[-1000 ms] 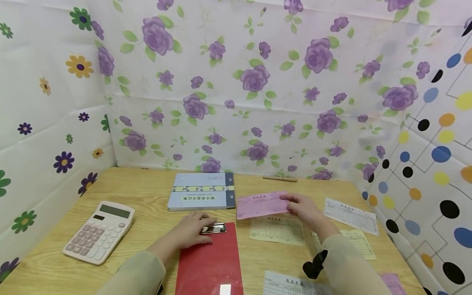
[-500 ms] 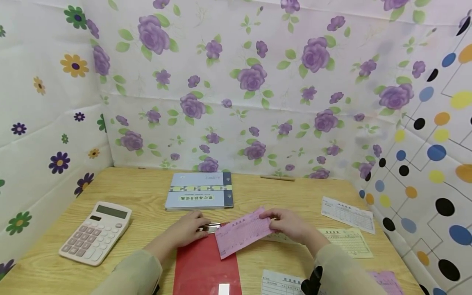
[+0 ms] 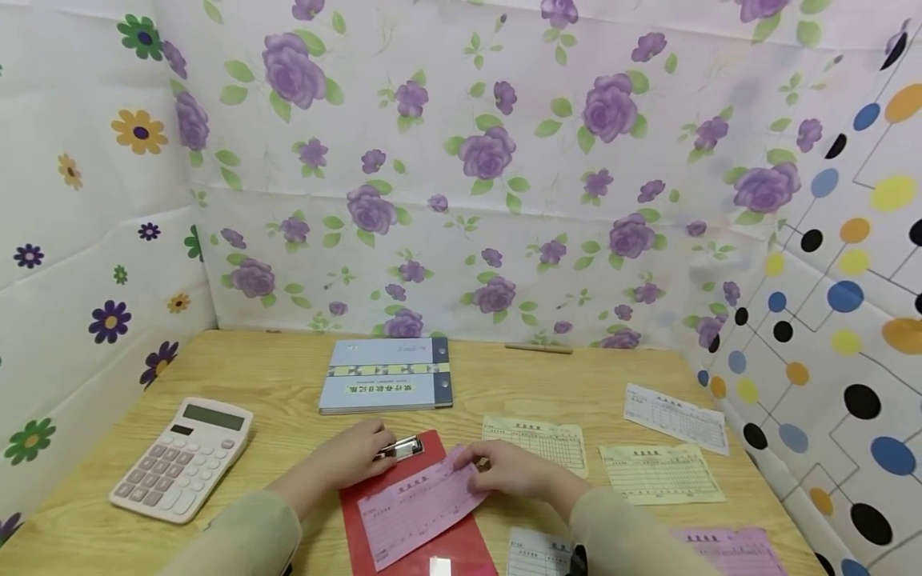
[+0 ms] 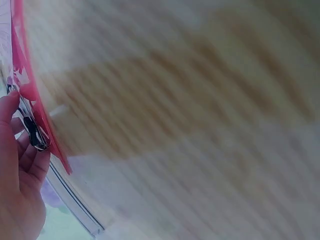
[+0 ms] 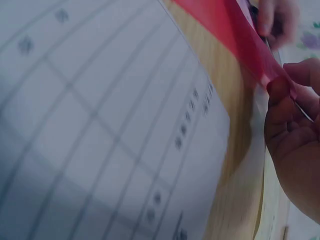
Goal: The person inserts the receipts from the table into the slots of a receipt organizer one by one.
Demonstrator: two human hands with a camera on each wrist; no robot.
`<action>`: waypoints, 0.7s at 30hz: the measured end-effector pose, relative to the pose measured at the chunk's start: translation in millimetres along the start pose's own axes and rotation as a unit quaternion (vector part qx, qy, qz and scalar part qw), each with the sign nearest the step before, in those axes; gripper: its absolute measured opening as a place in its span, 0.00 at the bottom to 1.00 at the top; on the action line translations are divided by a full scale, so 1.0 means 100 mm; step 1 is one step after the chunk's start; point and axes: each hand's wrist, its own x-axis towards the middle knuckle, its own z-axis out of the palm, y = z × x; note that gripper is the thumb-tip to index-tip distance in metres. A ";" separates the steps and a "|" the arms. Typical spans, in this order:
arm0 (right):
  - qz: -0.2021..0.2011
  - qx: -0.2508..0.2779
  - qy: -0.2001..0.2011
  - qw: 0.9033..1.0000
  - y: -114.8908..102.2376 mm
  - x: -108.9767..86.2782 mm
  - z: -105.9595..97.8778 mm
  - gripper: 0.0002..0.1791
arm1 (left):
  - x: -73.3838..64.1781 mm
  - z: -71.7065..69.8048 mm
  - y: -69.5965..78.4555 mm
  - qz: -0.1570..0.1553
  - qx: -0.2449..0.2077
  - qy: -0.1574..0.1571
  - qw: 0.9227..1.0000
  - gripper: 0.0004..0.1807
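A red clipboard [image 3: 467, 546] lies at the table's front, turned slightly. My left hand [image 3: 353, 456] holds it at its metal clip [image 3: 409, 448]; the left wrist view shows the thumb on the clip's lever [image 4: 33, 134] and the other fingers behind. Between thumb and fingers, my right hand [image 3: 510, 469] pinches the upper right corner of a pink printed slip [image 3: 418, 508]. That slip slants over the clipboard, its top edge just below the clip. Whether any of the slip is under the clip cannot be told.
Left stands a calculator [image 3: 182, 460]. A blue ledger book [image 3: 389, 376] and a pen [image 3: 539, 349] lie at the back. To the right are yellow slips [image 3: 661, 474], white slips [image 3: 675, 418] and another pink slip [image 3: 731, 549]. Patterned cloth walls [image 3: 432, 264] enclose the table.
My right hand has brought the pink slip left and toward me, from over a yellow slip onto the clipboard. The clipboard has turned, and my left fingers have closed round its clip.
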 end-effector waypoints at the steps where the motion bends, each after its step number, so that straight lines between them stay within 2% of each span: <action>1: 0.000 0.000 -0.001 1.000 -0.03 0.03 0.04 0.16 | 0.00 0.00 0.00 -0.003 0.002 -0.004 1.000 0.07; 7: -0.005 -0.026 0.014 1.000 -0.16 0.17 0.26 0.15 | -0.02 -0.01 -0.01 -0.008 0.005 -0.022 1.000 0.10; 13: -0.018 -0.054 0.045 0.997 -0.18 0.21 0.33 0.17 | 0.00 0.02 -0.01 0.000 0.002 -0.013 1.000 0.12; 21: -0.026 -0.115 0.062 0.991 -0.18 0.25 0.36 0.19 | 0.00 0.06 -0.04 0.026 0.023 0.005 0.999 0.13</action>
